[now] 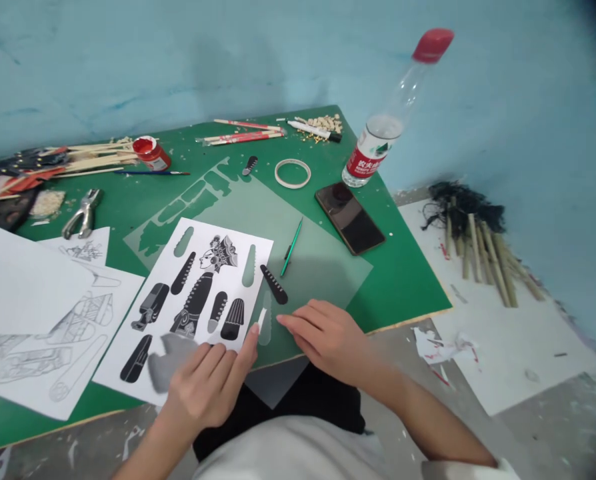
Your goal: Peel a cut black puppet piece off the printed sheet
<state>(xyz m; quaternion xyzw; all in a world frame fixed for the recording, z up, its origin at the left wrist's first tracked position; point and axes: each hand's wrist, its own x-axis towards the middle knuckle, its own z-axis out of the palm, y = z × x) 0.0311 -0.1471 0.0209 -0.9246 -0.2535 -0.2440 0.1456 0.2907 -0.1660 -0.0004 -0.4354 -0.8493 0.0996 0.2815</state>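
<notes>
A white sheet (178, 313) printed with black shadow-puppet parts lies on a translucent cutting mat (323, 267) on the green table (408, 273). My left hand (208, 383) rests on the sheet's near right corner, fingers loosely curled, index fingertip touching a small pale cut strip (263, 320) at the sheet's edge. My right hand (325, 333) lies flat on the mat just right of that strip, fingers extended and holding nothing. A loose black cut-out piece (274, 285) and a green craft knife (291, 248) lie just beyond my hands.
A black phone (349, 217), a tape ring (293, 173) and a tilted water bottle (391, 120) sit at the table's far right. Pliers (82, 213), a red paint jar (149, 153), sticks and line drawings (53, 333) occupy the left. Bamboo sticks (483, 257) lie on the floor.
</notes>
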